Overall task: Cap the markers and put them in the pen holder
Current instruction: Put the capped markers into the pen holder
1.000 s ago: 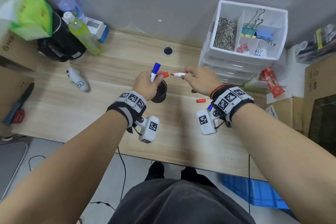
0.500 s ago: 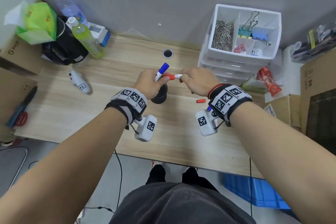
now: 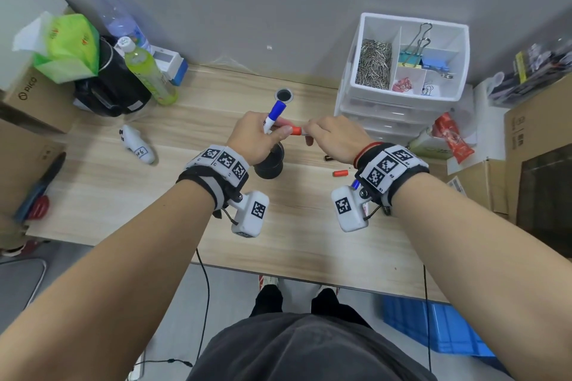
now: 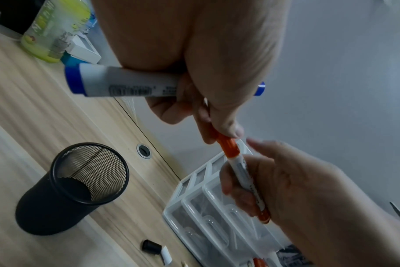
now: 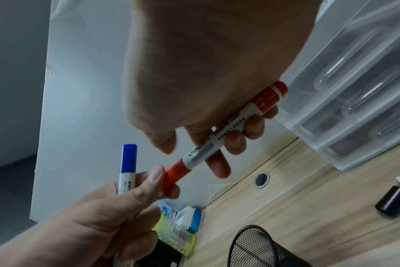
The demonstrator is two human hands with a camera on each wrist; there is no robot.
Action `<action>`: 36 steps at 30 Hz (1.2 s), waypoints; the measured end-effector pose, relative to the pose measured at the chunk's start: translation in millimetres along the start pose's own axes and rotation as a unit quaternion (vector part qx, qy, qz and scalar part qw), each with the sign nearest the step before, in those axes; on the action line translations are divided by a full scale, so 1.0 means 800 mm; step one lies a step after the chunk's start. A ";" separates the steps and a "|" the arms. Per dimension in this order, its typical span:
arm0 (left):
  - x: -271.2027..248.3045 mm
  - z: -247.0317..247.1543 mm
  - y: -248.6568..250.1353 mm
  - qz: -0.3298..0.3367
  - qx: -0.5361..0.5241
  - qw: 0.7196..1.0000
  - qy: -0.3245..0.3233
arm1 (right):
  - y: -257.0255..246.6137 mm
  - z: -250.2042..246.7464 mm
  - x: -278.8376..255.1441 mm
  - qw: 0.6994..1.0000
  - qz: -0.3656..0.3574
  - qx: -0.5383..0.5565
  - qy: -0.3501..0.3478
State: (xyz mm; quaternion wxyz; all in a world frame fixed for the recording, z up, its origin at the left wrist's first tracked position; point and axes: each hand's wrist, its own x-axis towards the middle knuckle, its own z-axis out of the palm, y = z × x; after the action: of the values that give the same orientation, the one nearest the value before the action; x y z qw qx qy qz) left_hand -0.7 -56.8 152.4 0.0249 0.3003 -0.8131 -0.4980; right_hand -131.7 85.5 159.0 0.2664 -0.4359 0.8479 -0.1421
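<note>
Above pen holder [image 4: 71,187] | left hand [image 3: 253,139] grips blue marker [image 3: 274,116], pinches orange cap [image 4: 228,146] | right hand [image 3: 334,142] grips orange marker [image 5: 222,135]

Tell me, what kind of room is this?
Probably an office or workroom. A wooden desk holds a drawer organizer filled with paper clips and binder clips, a mesh pen holder, and cardboard boxes stand around.

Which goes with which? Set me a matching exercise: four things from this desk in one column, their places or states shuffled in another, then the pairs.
1. blue marker
2. orange marker
3. pen holder
4. paper clips

A. in a compartment of the white organiser
B. gripped by the right hand, cap end pinched by the left hand
C. standing on the desk, mouth up
D. upright in the left hand

Pairs: 1-D, 2-B, 3-C, 4-A
</note>
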 end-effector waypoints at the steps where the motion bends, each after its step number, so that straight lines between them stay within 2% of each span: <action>1: -0.001 -0.001 0.001 -0.001 -0.024 1.000 0.002 | 0.000 0.001 -0.001 1.000 0.014 0.022 -0.007; 4: -0.008 0.002 0.008 -0.012 -0.071 0.997 -0.012 | -0.006 0.005 0.000 0.995 0.054 0.068 -0.039; 7: -0.007 0.009 0.008 -0.020 -0.082 0.996 -0.038 | -0.012 0.008 0.003 0.991 0.089 0.091 -0.035; 9: -0.008 0.010 0.005 -0.039 -0.076 0.996 -0.030 | -0.012 0.007 0.002 0.984 0.109 0.135 -0.030; 13: -0.013 0.012 -0.007 -0.042 -0.085 0.995 0.012 | -0.004 0.006 -0.002 0.971 0.121 0.204 -0.017; 17: -0.018 0.027 -0.017 -0.068 -0.126 0.990 0.000 | 0.005 0.019 0.001 0.958 0.137 0.249 0.026; 19: -0.020 0.037 -0.016 -0.060 -0.149 0.987 -0.006 | 0.004 0.025 -0.001 0.939 0.130 0.318 0.015; 21: -0.019 0.047 -0.016 -0.057 -0.148 0.987 -0.006 | -0.005 0.026 -0.009 0.924 0.106 0.367 -0.025; 24: -0.016 0.058 -0.014 -0.055 -0.144 0.988 0.010 | -0.016 0.033 -0.012 0.931 0.088 0.342 -0.090; 27: -0.012 0.058 -0.016 -0.086 -0.182 0.979 0.041 | -0.013 0.041 -0.007 0.929 0.091 0.343 -0.110; 29: -0.002 0.053 -0.025 -0.110 -0.189 0.973 0.070 | 0.001 0.041 -0.004 0.939 0.113 0.303 -0.119; 32: 0.016 0.041 -0.042 -0.152 -0.212 0.958 0.115 | 0.051 0.052 0.001 0.964 0.147 0.216 -0.056; 34: 0.029 0.034 -0.052 -0.169 -0.230 0.949 0.136 | 0.088 0.066 0.000 0.964 0.187 0.187 -0.036; 36: 0.044 0.031 -0.064 -0.154 -0.219 0.950 0.159 | 0.115 0.077 -0.004 0.956 0.219 0.190 -0.033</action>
State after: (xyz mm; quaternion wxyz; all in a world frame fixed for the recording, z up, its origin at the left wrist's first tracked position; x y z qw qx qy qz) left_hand -14.5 -71.6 88.2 0.1426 0.4842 -0.6134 -0.6074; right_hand -155.9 141.3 66.3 0.3967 -0.1850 0.8707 -0.2240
